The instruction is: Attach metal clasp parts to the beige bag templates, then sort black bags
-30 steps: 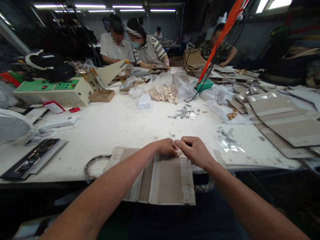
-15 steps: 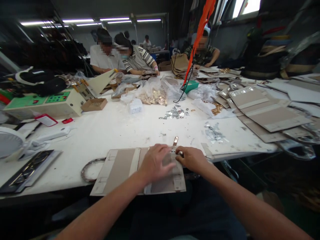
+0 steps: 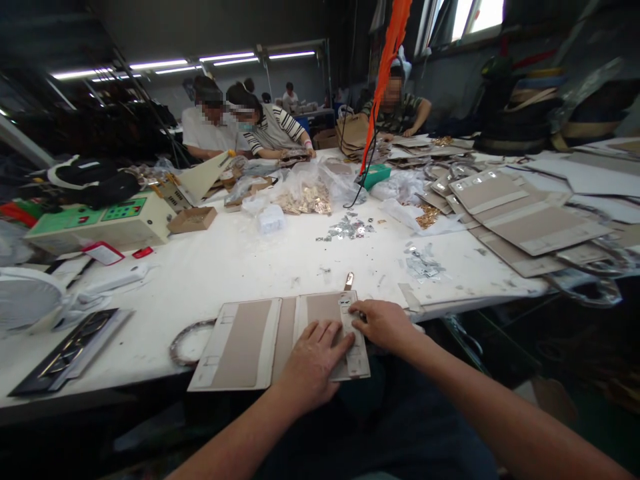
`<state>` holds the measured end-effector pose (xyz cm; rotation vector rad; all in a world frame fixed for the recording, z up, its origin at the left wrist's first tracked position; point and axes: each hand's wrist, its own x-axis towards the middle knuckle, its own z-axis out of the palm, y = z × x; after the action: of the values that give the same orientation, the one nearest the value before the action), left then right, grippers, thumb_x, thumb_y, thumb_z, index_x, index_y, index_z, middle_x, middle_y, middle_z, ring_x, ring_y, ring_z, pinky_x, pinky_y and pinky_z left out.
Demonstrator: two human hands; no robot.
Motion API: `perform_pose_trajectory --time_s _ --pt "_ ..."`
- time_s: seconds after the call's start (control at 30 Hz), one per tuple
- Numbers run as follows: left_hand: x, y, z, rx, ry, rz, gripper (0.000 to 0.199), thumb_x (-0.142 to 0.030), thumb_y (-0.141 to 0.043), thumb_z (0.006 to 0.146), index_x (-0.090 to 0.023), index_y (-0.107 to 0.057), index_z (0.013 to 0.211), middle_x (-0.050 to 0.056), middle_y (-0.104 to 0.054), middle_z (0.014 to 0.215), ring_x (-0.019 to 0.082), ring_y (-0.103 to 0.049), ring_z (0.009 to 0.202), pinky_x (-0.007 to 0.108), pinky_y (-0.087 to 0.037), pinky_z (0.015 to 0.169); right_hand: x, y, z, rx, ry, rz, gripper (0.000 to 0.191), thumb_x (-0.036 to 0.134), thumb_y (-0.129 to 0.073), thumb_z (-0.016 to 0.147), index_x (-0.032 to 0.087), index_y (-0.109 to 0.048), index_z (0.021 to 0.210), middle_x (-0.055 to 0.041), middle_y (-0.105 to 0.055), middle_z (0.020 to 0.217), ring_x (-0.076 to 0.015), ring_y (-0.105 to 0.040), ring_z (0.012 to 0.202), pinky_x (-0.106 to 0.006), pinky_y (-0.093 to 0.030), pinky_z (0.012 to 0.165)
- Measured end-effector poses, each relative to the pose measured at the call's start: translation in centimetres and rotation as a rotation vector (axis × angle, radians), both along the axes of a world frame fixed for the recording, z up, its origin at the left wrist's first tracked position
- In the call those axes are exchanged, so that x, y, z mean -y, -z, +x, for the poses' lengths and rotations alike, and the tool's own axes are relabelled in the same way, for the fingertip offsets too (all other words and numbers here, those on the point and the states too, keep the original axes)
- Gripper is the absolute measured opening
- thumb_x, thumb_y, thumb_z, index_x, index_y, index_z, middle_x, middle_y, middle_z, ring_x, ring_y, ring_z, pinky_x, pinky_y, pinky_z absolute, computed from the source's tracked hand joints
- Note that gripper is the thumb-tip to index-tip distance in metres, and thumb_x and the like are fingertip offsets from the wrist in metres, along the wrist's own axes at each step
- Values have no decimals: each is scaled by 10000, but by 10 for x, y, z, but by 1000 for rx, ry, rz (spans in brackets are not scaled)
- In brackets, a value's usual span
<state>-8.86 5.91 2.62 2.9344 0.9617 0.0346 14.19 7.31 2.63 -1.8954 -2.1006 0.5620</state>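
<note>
A beige handbag panel (image 3: 245, 343) lies spread open at the table's near edge, its inner side up. One ring-shaped handle (image 3: 177, 340) sticks out at its left. My left hand (image 3: 315, 363) rests flat on the panel's right half, fingers stretched out. At the right edge, the fingers of my right hand (image 3: 384, 325) are curled together over the panel's light strip; whatever they hold is hidden. Just above those fingers, a small metal plate (image 3: 345, 302) shows on the strip. A short tab with a shiny metal end (image 3: 349, 281) juts past the panel's top edge.
Loose silver plates lie in two piles, one mid-table (image 3: 347, 227) and one to the right (image 3: 423, 263). More bag panels (image 3: 540, 223) are stacked at the right. A machine (image 3: 100, 223) and a cardboard box (image 3: 193, 220) stand left. Several people work across the table.
My left hand has come down and nearer to me onto the panel, uncovering more of its upper right part. My right hand stays at the right edge. The view has shifted slightly.
</note>
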Motion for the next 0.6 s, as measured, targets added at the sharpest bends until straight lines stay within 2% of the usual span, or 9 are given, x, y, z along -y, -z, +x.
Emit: perform_pose_trajectory --time_s 0.07,0.2,0.33,0.4,0.5,0.53,0.6 --pt "1 4 -3 6 5 10 768 -448 -653 859 -280 -417 1570 113 -383 1583 313 -340 1444 478 -119 1263 3 3 -2 -28 -2 5 354 363 -571 935 304 -723 1250 -36 -727 1188 -250 -672 1127 -349 -455 924" --pt "-1 15 -9 28 32 7 760 -515 -575 926 -308 -334 1616 40 -225 1700 260 -213 1546 443 14 1281 3 5 -5 -65 -8 20 353 322 -577 906 298 -734 1221 -31 -736 1152 -247 -681 1100 -351 -458 925" --pt "-6 24 -13 27 62 53 862 -402 -646 822 -318 -328 1619 54 -232 1698 267 -222 1550 459 18 1270 -16 -9 4 -107 2 -25 293 366 -632 853 318 -777 1104 -8 -753 1034 -211 -694 977 -315 -449 847" --pt "-10 29 -15 50 85 123 872 -400 -672 778 -314 -377 1594 64 -263 1686 283 -251 1535 471 10 1262 -37 -20 16 -116 60 -3 258 433 -627 872 342 -788 1051 9 -754 984 -191 -688 933 -299 -437 809" --pt "-18 38 -20 115 145 248 840 -622 -668 800 -299 -460 1547 77 -309 1665 288 -299 1501 462 -10 1263 -83 -29 37 -49 158 63 263 454 -601 895 351 -787 1049 16 -750 1002 -202 -677 966 -306 -428 805" --pt "-21 41 -21 135 166 304 793 -646 -650 831 -301 -490 1527 76 -344 1648 283 -324 1484 460 -22 1264 -100 -30 44 -27 181 71 265 440 -598 896 340 -787 1050 11 -749 1024 -210 -673 984 -311 -429 808" --pt "-27 49 -21 166 194 426 594 -532 -634 922 -316 -557 1470 66 -437 1590 264 -383 1443 463 -60 1264 -135 -28 53 -8 216 67 271 413 -597 896 314 -790 1059 -2 -745 1069 -223 -668 1007 -317 -439 819"
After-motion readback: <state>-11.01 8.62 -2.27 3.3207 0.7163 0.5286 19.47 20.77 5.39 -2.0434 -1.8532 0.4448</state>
